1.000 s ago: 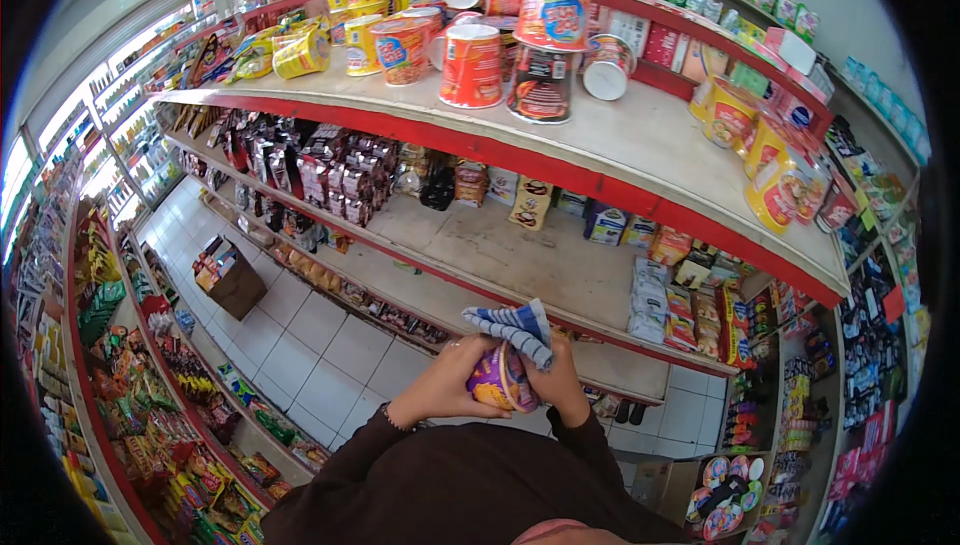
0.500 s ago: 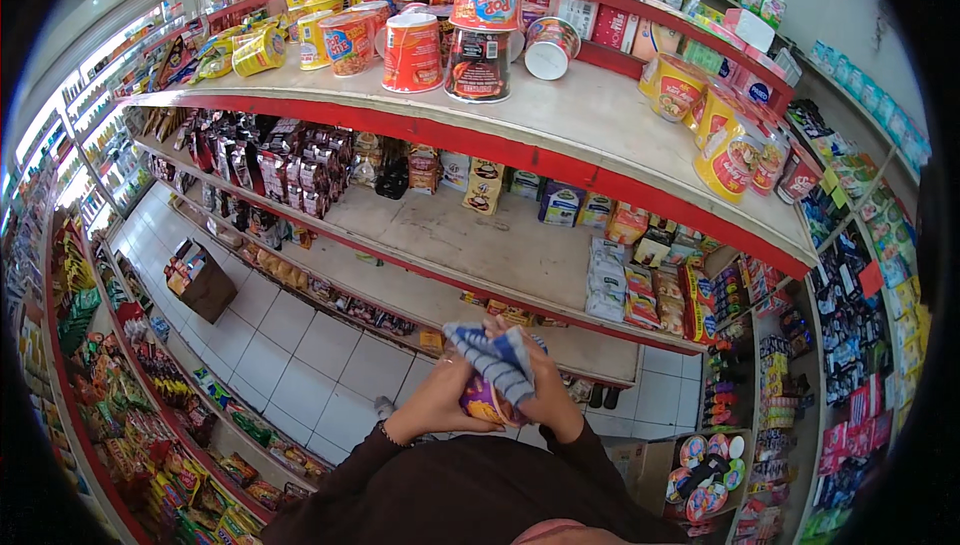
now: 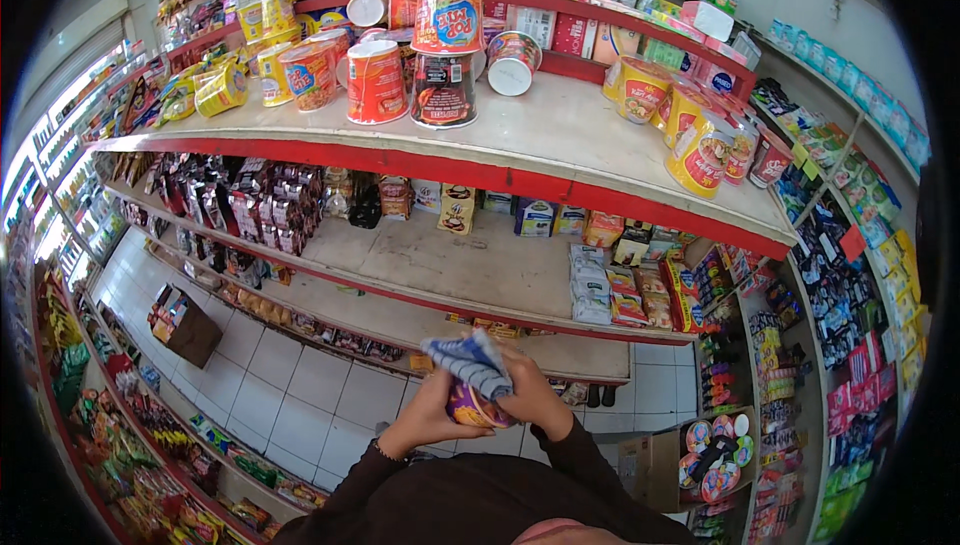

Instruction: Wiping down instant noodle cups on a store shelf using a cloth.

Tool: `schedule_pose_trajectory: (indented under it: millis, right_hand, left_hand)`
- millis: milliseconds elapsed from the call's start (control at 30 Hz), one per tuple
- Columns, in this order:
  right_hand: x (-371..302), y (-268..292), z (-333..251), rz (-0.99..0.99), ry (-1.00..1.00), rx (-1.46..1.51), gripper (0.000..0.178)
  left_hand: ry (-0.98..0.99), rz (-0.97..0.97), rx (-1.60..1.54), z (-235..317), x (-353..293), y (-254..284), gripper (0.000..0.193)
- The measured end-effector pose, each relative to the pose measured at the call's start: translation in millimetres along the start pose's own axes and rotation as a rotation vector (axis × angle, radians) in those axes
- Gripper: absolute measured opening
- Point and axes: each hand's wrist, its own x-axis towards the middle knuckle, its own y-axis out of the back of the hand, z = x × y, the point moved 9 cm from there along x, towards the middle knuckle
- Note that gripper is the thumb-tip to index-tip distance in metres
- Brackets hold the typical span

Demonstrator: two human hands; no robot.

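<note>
Close in front of my body, my left hand (image 3: 424, 417) is wrapped round a purple and yellow instant noodle cup (image 3: 470, 409), which is tilted. My right hand (image 3: 533, 392) grips a blue and white striped cloth (image 3: 468, 366) and presses it over the cup's upper side. The cloth and fingers hide much of the cup. Beyond my hands, red, yellow and black noodle cups (image 3: 377, 85) stand on the top shelf (image 3: 560, 135), one stacked on another and some lying on their sides. Yellow noodle cups (image 3: 705, 150) cluster at that shelf's right end.
Lower shelves (image 3: 430, 245) hold brown sachets (image 3: 275, 200) and small packets (image 3: 590, 285). An open carton with several cups (image 3: 650, 470) is at my right. Another cardboard box (image 3: 185, 328) sits on the tiled floor (image 3: 310, 385) at left. Packed racks (image 3: 150, 455) line both sides.
The shelves sit lower and further left in the picture as the view has shifted. My hands still hold the cup and cloth, with the cloth slightly turned against the cup.
</note>
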Motion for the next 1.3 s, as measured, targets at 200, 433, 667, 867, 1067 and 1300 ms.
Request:
schedule_pose_trajectory:
  millis: [200,433,667,867,1067,1300]
  right_hand:
    - [0,-7,-15,0.133,0.038,0.024,0.06]
    - [35,-5,-24,0.15,0.059,-0.083,0.069]
    - [33,-16,-31,0.239,0.005,-0.054,0.054]
    - [47,-9,-17,0.345,-0.117,0.112,0.049]
    - [58,-8,-26,0.311,0.0,-0.144,0.056]
    - [57,-31,-76,0.07,0.217,-0.24,0.036]
  left_hand:
    - [0.0,0.194,-0.128,-32,15,56,0.092]
    - [-0.196,-0.062,0.127,-10,38,42,0.089]
    - [0.015,0.123,-0.125,-53,54,96,0.087]
    - [-0.091,-0.144,-0.176,-20,60,76,0.077]
    - [-0.244,-0.159,-0.048,-30,58,68,0.084]
    - [0.06,-0.116,-0.452,-66,62,82,0.077]
